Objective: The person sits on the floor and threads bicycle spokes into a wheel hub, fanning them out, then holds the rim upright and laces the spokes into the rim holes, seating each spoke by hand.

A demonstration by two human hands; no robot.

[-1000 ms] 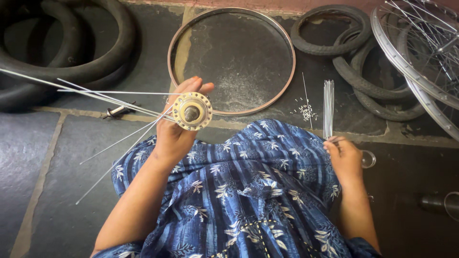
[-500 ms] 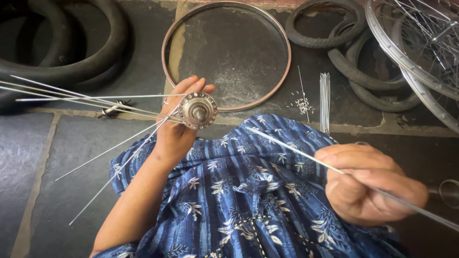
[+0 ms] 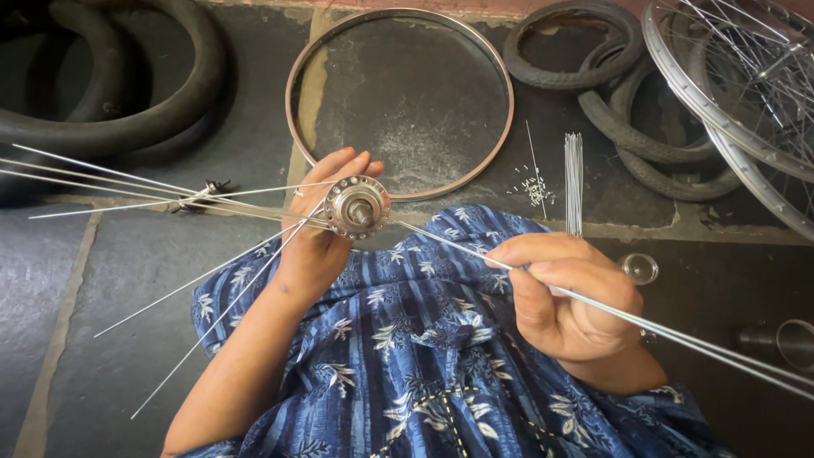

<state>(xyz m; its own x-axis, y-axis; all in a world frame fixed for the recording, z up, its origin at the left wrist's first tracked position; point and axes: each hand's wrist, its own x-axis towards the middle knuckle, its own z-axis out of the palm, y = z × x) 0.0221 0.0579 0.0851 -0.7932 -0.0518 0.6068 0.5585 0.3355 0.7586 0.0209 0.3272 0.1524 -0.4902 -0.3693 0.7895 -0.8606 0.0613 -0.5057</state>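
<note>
My left hand (image 3: 318, 233) grips a metal wheel hub (image 3: 358, 206) above my lap. Several thin steel spokes (image 3: 170, 191) stick out of the hub's flange and fan to the left. My right hand (image 3: 568, 293) pinches a loose spoke (image 3: 441, 240) whose far end reaches the hub's right side; the spoke's other end runs past my wrist to the lower right. Blue patterned cloth (image 3: 407, 356) covers my lap under both hands.
A bare wheel rim (image 3: 295, 127) lies on the stone floor ahead. A bundle of spokes (image 3: 574, 178) and small nipples (image 3: 534, 188) lie to its right. Tyres (image 3: 127, 110) at left, tyres (image 3: 619, 80) and a spoked wheel (image 3: 721, 110) at right. A small glass jar (image 3: 638, 268).
My right hand has picked up a spoke from the floor at the right and brought its tip to the hub. My left hand has shifted the hub slightly.
</note>
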